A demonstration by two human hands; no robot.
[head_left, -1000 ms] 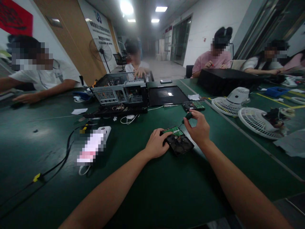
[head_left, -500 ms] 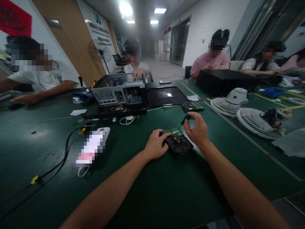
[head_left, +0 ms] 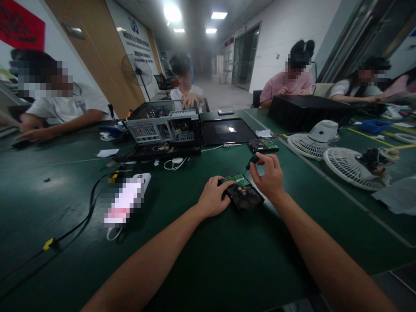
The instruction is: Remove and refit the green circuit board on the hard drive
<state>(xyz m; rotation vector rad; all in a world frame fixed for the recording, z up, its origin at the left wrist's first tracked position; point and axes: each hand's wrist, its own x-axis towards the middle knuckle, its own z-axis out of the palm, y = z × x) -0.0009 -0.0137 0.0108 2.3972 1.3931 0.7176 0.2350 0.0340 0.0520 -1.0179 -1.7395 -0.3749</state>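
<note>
A black hard drive point(head_left: 246, 198) with a green circuit board point(head_left: 238, 178) lies in front of me on the green table. My left hand point(head_left: 213, 196) grips its left side, the thumb and fingers closed on the edge. Between the thumb and fingertips of my right hand point(head_left: 269, 174) is a screwdriver point(head_left: 252, 162) with a dark green handle. Its thin shaft slants down to the board's far right corner; whether the tip sits in a screw is too small to tell.
A second hard drive point(head_left: 264, 145) lies beyond my right hand. An opened computer case point(head_left: 164, 128) and a black panel point(head_left: 227, 131) stand farther back. White fan parts point(head_left: 352, 167) are at the right. At the left are a phone point(head_left: 128, 199) and a black cable point(head_left: 92, 203). Several people sit around the table.
The screwdriver and my right hand have shifted very slightly, the tool still at the same corner of the board. My left hand keeps its hold on the hard drive.
</note>
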